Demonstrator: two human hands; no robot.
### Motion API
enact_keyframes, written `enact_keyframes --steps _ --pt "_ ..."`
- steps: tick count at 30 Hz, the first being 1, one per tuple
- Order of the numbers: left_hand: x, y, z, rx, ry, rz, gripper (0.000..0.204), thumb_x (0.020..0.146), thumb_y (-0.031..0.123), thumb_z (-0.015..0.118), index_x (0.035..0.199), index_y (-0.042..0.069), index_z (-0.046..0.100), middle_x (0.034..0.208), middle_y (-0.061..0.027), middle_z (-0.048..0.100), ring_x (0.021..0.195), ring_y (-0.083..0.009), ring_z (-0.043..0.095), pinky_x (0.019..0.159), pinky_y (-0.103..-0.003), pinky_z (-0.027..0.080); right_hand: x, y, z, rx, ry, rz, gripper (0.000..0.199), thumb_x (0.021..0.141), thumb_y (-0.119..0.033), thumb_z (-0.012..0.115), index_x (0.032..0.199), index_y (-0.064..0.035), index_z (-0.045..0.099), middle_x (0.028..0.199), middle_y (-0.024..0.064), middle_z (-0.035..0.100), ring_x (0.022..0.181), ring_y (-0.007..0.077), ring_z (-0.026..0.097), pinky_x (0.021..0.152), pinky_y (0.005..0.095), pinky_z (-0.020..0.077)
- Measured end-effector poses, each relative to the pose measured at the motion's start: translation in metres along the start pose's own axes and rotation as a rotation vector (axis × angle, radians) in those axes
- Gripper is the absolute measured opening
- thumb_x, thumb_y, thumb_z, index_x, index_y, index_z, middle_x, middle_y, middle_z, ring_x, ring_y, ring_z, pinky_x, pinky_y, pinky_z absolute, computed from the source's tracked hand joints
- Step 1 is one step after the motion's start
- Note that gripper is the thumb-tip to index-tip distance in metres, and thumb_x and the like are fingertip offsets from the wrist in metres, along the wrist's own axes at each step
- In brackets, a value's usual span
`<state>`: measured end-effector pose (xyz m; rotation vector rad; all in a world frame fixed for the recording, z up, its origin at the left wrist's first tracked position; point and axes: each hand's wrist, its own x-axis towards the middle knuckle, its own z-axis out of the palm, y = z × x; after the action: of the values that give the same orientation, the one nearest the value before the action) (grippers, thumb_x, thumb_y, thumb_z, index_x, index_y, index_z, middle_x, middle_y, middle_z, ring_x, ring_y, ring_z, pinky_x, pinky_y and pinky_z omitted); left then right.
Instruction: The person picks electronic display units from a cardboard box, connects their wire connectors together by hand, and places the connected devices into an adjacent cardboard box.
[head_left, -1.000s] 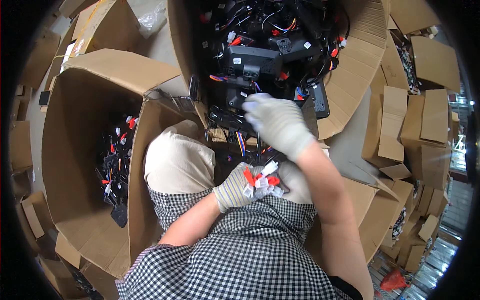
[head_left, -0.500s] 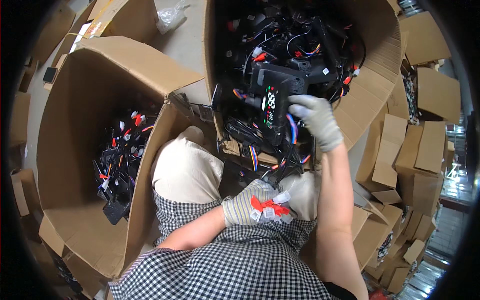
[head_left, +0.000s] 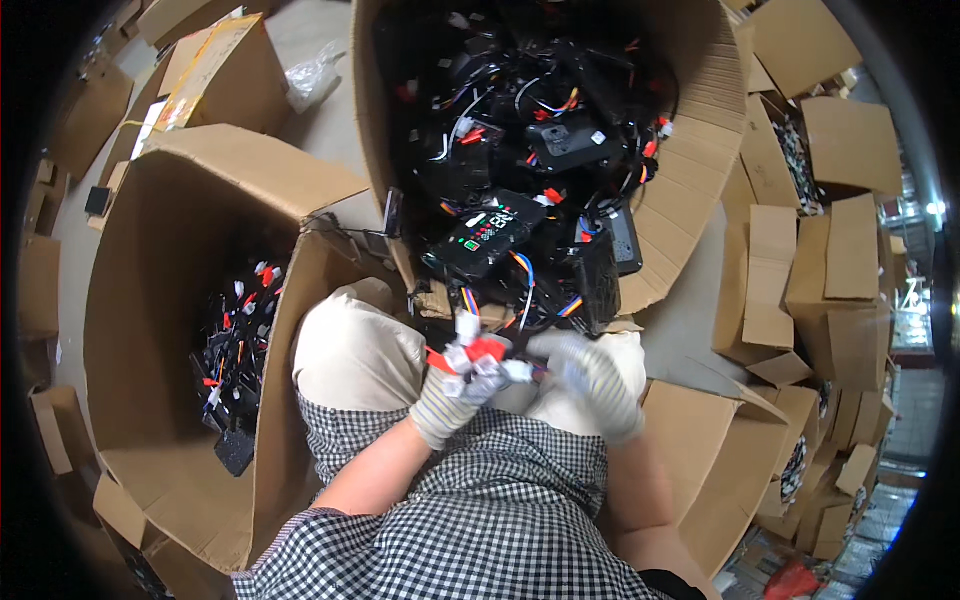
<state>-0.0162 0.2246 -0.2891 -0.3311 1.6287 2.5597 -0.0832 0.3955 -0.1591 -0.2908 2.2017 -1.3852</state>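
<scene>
My left hand, in a striped work glove, is closed around a bunch of red and white wire connectors above my lap. Just to its right is my gloved right hand, its fingers smeared by motion; whether they hold a wire I cannot make out. Beyond both hands, a large cardboard box holds a heap of black plastic units with coloured wires. Near its front side lies a black display panel with lit-looking red, green and white marks. Behind it rests another black unit with a white label.
At left stands an open cardboard box with black cables and red and white connectors inside. More cartons line the right side, some filled with parts. A clear plastic bag lies on the floor at the far left.
My right hand has come back from the display panel in the large box to beside my left hand. The panel now lies lower and tilted. My left hand with the connectors has risen slightly.
</scene>
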Motion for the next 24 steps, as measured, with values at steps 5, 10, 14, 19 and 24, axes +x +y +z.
enact_keyframes --steps 5,10,14,19,24 --pt "-0.005 0.046 0.018 0.245 -0.175 0.036 0.029 0.081 0.016 0.067 0.107 0.005 0.059 0.091 -0.0005 0.058 0.08 -0.0118 0.056 0.071 -0.026 0.047 -0.044 0.038 -0.001 0.314 -0.346 0.063 0.037 0.092 -0.029 0.056 0.113 0.0021 0.056 0.08 0.0005 0.058 0.071 0.0075 0.053 0.065 0.0214 0.0427" --pt "-0.008 0.061 0.007 0.126 -0.562 -0.14 0.058 0.08 0.036 0.068 0.117 -0.005 0.049 0.105 -0.0131 0.056 0.081 -0.0214 0.058 0.065 -0.026 0.051 -0.018 0.04 -0.03 0.438 0.117 -0.22 0.04 0.092 -0.037 0.056 0.104 -0.0001 0.06 0.065 -0.0045 0.045 0.055 0.0043 0.041 0.048 0.0204 0.0325" --pt "-0.004 0.063 -0.003 -0.818 -0.527 -0.864 0.055 0.081 0.029 0.067 0.115 -0.011 0.051 0.089 -0.0211 0.064 0.069 -0.0219 0.064 0.059 -0.024 0.054 0.029 0.015 -0.052 1.055 0.239 -0.147 0.031 0.09 -0.029 0.061 0.104 -0.0011 0.059 0.063 -0.0037 0.043 0.051 0.0032 0.032 0.046 0.0216 0.0274" --pt "0.002 0.058 0.005 0.116 -1.113 -0.079 0.04 0.079 0.03 0.07 0.103 -0.002 0.063 0.094 -0.0123 0.066 0.08 -0.0213 0.063 0.068 -0.034 0.051 0.086 -0.007 -0.061 0.993 0.063 -0.125 0.044 0.09 -0.033 0.06 0.114 0.0035 0.054 0.052 -0.0078 0.025 0.04 0.0031 0.022 0.041 0.0202 0.0205" --pt "-0.019 0.028 0.001 -0.235 -0.774 -0.521 0.049 0.078 0.03 0.068 0.106 -0.009 0.059 0.103 -0.0194 0.064 0.088 -0.0248 0.065 0.072 -0.033 0.053 0.165 -0.023 -0.028 0.872 0.078 -0.151 0.033 0.091 -0.028 0.057 0.109 0.0001 0.058 0.062 -0.0032 0.044 0.042 0.0019 0.025 0.041 0.0185 0.0215"
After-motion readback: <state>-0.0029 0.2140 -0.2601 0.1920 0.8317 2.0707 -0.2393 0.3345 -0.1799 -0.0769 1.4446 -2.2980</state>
